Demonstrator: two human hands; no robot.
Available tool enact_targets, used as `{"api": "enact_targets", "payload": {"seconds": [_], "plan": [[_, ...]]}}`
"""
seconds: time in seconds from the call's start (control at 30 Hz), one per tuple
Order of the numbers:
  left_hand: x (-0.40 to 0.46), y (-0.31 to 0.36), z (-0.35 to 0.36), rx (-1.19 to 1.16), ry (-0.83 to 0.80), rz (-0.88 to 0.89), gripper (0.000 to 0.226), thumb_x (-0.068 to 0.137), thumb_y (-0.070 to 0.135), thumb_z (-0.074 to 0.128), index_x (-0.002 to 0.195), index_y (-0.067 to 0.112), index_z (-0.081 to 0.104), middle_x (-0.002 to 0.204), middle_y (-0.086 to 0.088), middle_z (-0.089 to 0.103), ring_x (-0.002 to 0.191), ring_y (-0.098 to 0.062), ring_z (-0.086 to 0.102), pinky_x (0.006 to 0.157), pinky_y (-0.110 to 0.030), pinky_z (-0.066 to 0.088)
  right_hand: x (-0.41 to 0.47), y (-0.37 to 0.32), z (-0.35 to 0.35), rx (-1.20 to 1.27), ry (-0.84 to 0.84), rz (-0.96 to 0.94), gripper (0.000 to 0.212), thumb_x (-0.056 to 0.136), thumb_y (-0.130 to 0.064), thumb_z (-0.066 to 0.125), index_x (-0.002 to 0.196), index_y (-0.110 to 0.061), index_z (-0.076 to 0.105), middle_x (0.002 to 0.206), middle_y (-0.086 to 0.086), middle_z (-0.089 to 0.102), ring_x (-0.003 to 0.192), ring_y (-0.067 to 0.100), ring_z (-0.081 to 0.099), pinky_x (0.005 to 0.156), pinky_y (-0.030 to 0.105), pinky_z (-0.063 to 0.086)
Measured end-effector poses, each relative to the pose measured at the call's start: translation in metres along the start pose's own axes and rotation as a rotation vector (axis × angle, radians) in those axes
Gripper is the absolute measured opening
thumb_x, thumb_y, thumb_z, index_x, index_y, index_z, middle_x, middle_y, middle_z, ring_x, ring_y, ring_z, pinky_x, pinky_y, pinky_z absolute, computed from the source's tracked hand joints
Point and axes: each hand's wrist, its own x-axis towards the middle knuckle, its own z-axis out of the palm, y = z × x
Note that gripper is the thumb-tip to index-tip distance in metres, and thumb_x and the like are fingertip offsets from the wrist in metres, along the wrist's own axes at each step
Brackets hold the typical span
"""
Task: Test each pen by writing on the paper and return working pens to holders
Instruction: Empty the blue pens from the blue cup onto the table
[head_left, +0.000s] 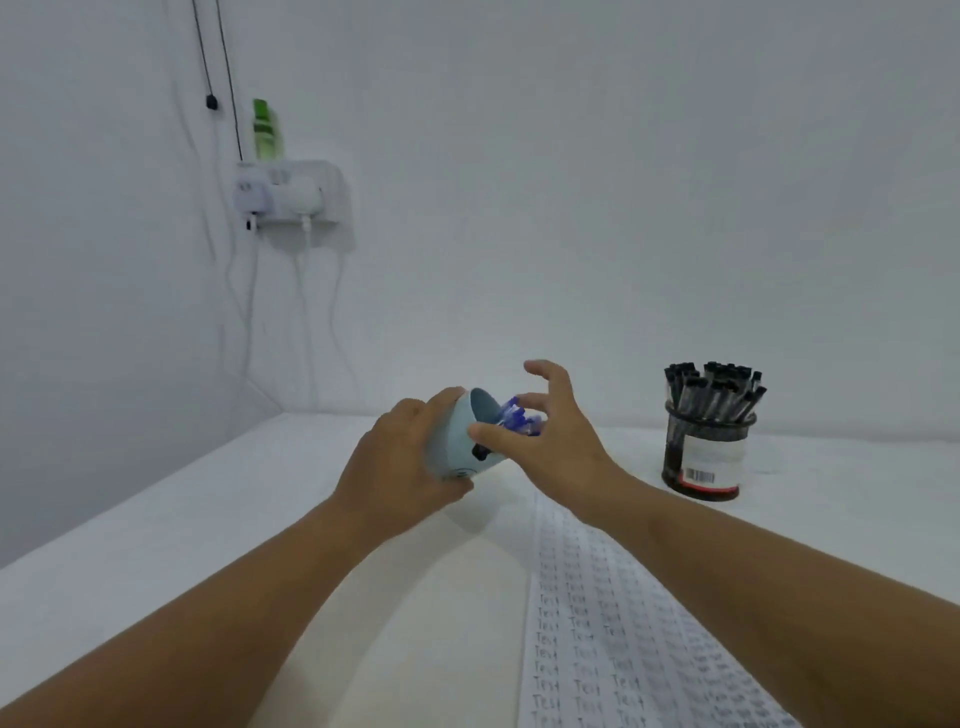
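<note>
My left hand (400, 457) grips a light blue cup holder (460, 441) and tilts its mouth to the right, off the table. Several blue pens (519, 415) stick out of its mouth. My right hand (545, 431) hovers at the cup's mouth with fingers spread; the thumb lies against the rim and the fingertips are near the blue pens, none visibly gripped. A black mesh holder (706, 457) full of black-capped pens (714, 389) stands upright at the right. A sheet of paper (597, 623) covered in rows of the word "Test" lies under my right forearm.
The white table (208, 519) meets the wall at the back and a side wall at the left. A wall socket block (291, 195) with plugs and hanging cables is at the upper left, with a green bottle (266, 130) on top.
</note>
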Motion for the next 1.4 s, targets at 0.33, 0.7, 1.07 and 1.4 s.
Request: {"api": "enact_targets", "payload": {"seconds": [0.33, 0.7, 1.07, 1.4], "plan": [[-0.024, -0.063, -0.010, -0.079, 0.017, 0.042, 0.084, 0.059, 0.012, 0.088, 0.137, 0.027, 0.059, 0.128, 0.002, 0.050, 0.118, -0.017, 0.048, 0.101, -0.008, 0.029, -0.004, 0.046, 0.043, -0.181, -0.163, -0.184, 0.048, 0.080, -0.031, 0.085, 0.122, -0.031, 0.062, 0.119, -0.016, 0.060, 0.101, -0.005, 0.060, 0.082, 0.011, 0.047], [-0.025, -0.071, -0.020, -0.028, 0.122, 0.058, 0.077, 0.048, 0.007, 0.065, 0.124, 0.015, 0.066, 0.129, 0.000, 0.059, 0.121, -0.016, 0.046, 0.110, -0.009, 0.017, 0.007, 0.058, 0.036, -0.494, -0.175, -0.340, 0.028, 0.079, -0.041, 0.082, 0.104, -0.032, 0.074, 0.102, -0.015, 0.058, 0.089, 0.004, 0.059, 0.077, 0.024, 0.050], [-0.029, -0.085, -0.024, 0.006, 0.160, -0.064, 0.074, 0.053, -0.001, 0.072, 0.122, 0.022, 0.063, 0.120, 0.005, 0.061, 0.112, -0.034, 0.055, 0.099, -0.048, 0.046, -0.003, 0.031, 0.029, -1.026, -0.152, -0.272, 0.067, 0.081, -0.074, 0.060, 0.137, -0.038, 0.053, 0.129, -0.017, 0.057, 0.118, 0.010, 0.054, 0.090, 0.029, 0.043], [-0.032, -0.088, -0.029, 0.069, 0.241, -0.199, 0.071, 0.058, -0.005, 0.073, 0.126, 0.018, 0.064, 0.124, -0.001, 0.060, 0.118, -0.036, 0.050, 0.096, -0.040, 0.042, 0.004, 0.051, 0.035, -0.834, -0.429, -0.162, 0.051, 0.097, -0.059, 0.050, 0.139, -0.031, 0.051, 0.120, -0.008, 0.055, 0.105, 0.014, 0.052, 0.100, 0.036, 0.041]]}}
